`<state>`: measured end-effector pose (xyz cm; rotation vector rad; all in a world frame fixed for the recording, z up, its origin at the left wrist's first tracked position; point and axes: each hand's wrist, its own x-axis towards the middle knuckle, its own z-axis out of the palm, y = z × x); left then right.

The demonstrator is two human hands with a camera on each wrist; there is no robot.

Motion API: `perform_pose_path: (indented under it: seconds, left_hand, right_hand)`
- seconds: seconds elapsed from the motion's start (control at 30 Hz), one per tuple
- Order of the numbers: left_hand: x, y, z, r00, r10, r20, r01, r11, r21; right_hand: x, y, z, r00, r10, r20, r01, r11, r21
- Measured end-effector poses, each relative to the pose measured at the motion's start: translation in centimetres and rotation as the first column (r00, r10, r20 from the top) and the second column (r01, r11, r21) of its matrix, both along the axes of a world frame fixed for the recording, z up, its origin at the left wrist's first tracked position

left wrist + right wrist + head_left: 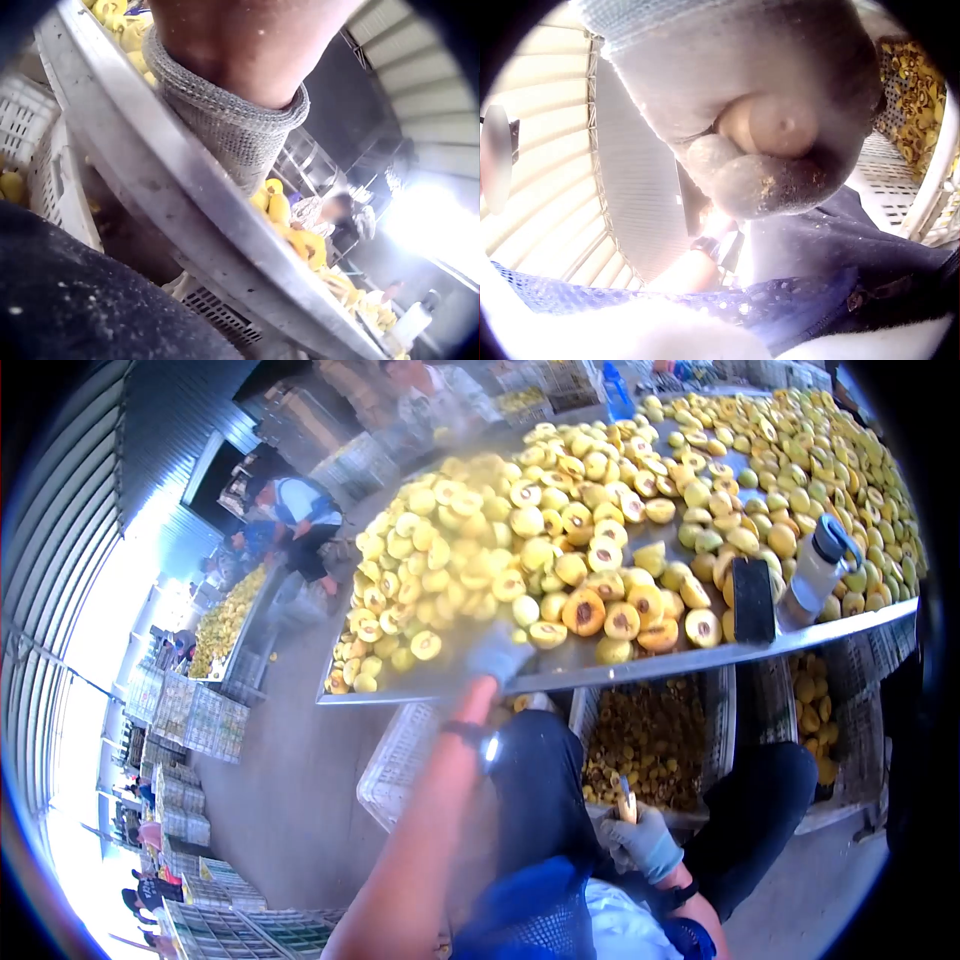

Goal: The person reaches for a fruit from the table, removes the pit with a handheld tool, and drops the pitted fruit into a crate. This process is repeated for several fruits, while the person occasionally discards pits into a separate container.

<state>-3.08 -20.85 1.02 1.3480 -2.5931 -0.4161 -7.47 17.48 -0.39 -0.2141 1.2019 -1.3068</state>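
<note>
My left hand [500, 653], in a grey glove, reaches over the front edge of the metal table [420, 685], beside a heap of halved yellow stone fruit [450, 550]. Motion blurs its fingers, and I cannot tell whether they hold anything. The left wrist view shows mainly the glove's knitted cuff [225, 135] above the table rim. Low over my lap, my gloved right hand [645, 845] grips a small wooden-handled tool [627, 800] with a short metal end pointing up. The rounded handle end [784, 124] pokes out of the curled fingers in the right wrist view.
A dark phone [753, 600] and a clear bottle [815, 575] stand at the table's front right. Under the table, a crate [725, 730] holds brown and yellow scraps, with another white crate [385, 780] to its left. A blue bottle [616, 395] and other people are farther back.
</note>
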Motion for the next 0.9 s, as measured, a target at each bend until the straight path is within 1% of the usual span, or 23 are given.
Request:
perform_pose_path:
  seconds: [0.03, 0.07, 0.1, 0.13, 0.17, 0.2, 0.23, 0.27, 0.3, 0.33, 0.4, 0.43, 0.5, 0.53, 0.57, 0.63, 0.67, 0.73, 0.8, 0.9]
  left_hand:
    - [1.2, -0.1, -0.8, 0.998, 0.005, -0.057, -0.005, 1.0, 0.001]
    - [2.0, -0.8, -2.0, 0.972, -0.066, -0.224, 0.052, 0.996, -0.069]
    - [2.7, 0.1, -0.8, 0.968, -0.125, -0.218, 0.1, 0.987, -0.122]
    - [3.1, 2.6, 1.3, 0.892, -0.138, -0.43, 0.12, 0.99, -0.069]
    - [3.8, 4.0, 1.3, 0.824, -0.123, -0.553, 0.204, 0.975, 0.087]
    - [4.5, 5.3, 1.2, 0.742, -0.064, -0.668, 0.293, 0.926, 0.237]
    - [5.3, 6.7, 1.2, 0.661, 0.028, -0.75, 0.377, 0.852, 0.364]
    - [5.5, 8.5, 1.4, 0.666, 0.003, -0.746, 0.446, 0.8, 0.402]
    - [5.8, 10.2, 1.5, 0.672, -0.022, -0.74, 0.508, 0.741, 0.44]
    - [5.8, 12.8, 2.0, 0.674, 0.103, -0.732, 0.518, 0.64, 0.567]
    - [5.8, 16.7, 0.9, 0.647, 0.245, -0.722, 0.562, 0.487, 0.669]
    - [5.6, 18.4, 0.0, 0.612, 0.269, -0.744, 0.597, 0.46, 0.658]
    - [5.9, 20.6, -0.9, 0.623, 0.177, -0.762, 0.614, 0.493, 0.617]
    - [5.9, 21.2, -1.5, 0.614, 0.237, -0.753, 0.625, 0.438, 0.646]
    - [6.1, 21.6, -2.1, 0.605, 0.296, -0.739, 0.633, 0.384, 0.672]
    - [6.4, 22.3, -2.6, 0.607, 0.315, -0.729, 0.639, 0.351, 0.684]
    - [6.4, 22.6, -2.2, 0.616, 0.277, -0.737, 0.639, 0.37, 0.674]
    - [6.4, 22.9, -2.2, 0.614, 0.232, -0.754, 0.643, 0.406, 0.649]
    - [6.3, 23.1, -2.5, 0.595, 0.22, -0.773, 0.649, 0.435, 0.624]
    - [6.4, 23.1, -3.0, 0.593, 0.178, -0.786, 0.652, 0.467, 0.598]
  right_hand:
    - [0.2, 0.2, 0.3, 1.0, -0.024, 0.02, 0.024, 1.0, -0.009]
    - [0.1, 0.4, -0.1, 0.999, -0.013, 0.035, 0.014, 1.0, -0.013]
    - [0.2, 0.2, -0.7, 1.0, -0.011, 0.008, 0.011, 1.0, 0.009]
    - [0.2, 0.2, -0.4, 1.0, -0.001, -0.011, 0.002, 0.999, 0.037]
    - [0.2, -0.1, -0.2, 1.0, -0.001, 0.004, 0.0, 0.999, 0.049]
    - [0.5, -0.1, -1.2, 0.996, 0.023, -0.082, -0.019, 0.998, 0.054]
    - [0.5, -0.3, -0.2, 1.0, 0.004, -0.011, -0.004, 1.0, 0.021]
    - [0.7, -0.3, -0.8, 1.0, 0.005, -0.012, -0.005, 1.0, 0.003]
    - [0.8, -0.1, -0.7, 0.997, 0.007, -0.074, -0.007, 1.0, 0.0]
    - [0.9, -0.2, -0.6, 0.991, 0.008, -0.137, -0.009, 1.0, -0.005]
    - [1.1, -0.2, 0.1, 0.963, 0.003, -0.27, -0.004, 1.0, -0.004]
    - [1.2, -0.1, 0.3, 0.941, 0.005, -0.339, -0.006, 1.0, -0.003]
    - [1.6, 0.1, -0.9, 0.814, -0.109, -0.57, 0.036, 0.99, -0.139]
    - [1.7, 0.0, -1.2, 0.724, -0.173, -0.668, 0.037, 0.976, -0.212]
    - [1.6, 0.1, -0.7, 0.782, -0.174, -0.598, 0.057, 0.976, -0.208]
    - [1.4, 0.1, -1.4, 0.831, -0.119, -0.543, 0.082, 0.992, -0.092]
    - [1.4, 0.1, -1.6, 0.853, -0.095, -0.512, 0.089, 0.995, -0.037]
    - [1.4, 0.0, -1.4, 0.789, -0.099, -0.606, 0.108, 0.994, -0.021]
    - [1.6, -0.1, -2.2, 0.717, -0.125, -0.686, 0.117, 0.991, -0.059]
    - [1.5, 0.1, -1.7, 0.759, -0.069, -0.647, 0.096, 0.995, 0.007]
